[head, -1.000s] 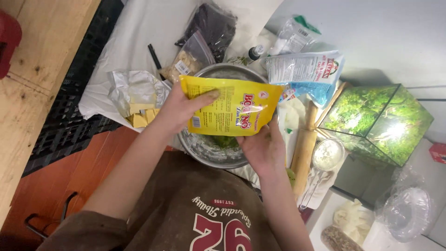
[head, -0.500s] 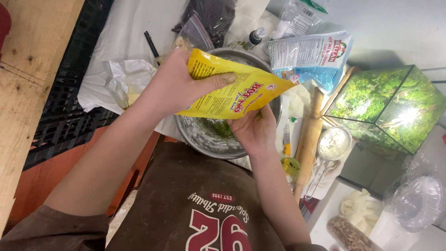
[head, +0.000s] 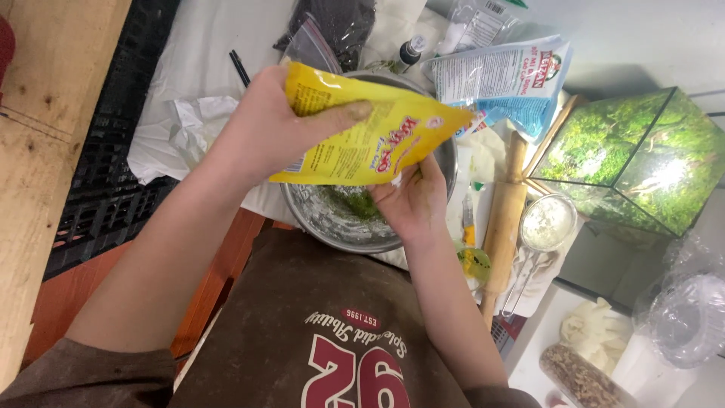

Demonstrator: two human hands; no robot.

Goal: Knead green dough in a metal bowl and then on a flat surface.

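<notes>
My left hand grips a yellow flour packet and tilts it over a metal mixing bowl. My right hand supports the packet's lower corner from beneath, fingers dusted with flour. Inside the bowl lies green dough or paste with white flour on the bowl wall. Much of the bowl is hidden behind the packet and my hands.
A white and blue packet lies beyond the bowl. A wooden rolling pin and a small sieve rest to the right, next to a glass terrarium with moss. A dark bag, a small bottle and crumpled plastic lie on the white cloth.
The yellow packet has tipped from roughly level to slanting down toward the right over the bowl. My right hand has moved to the lower corner under it.
</notes>
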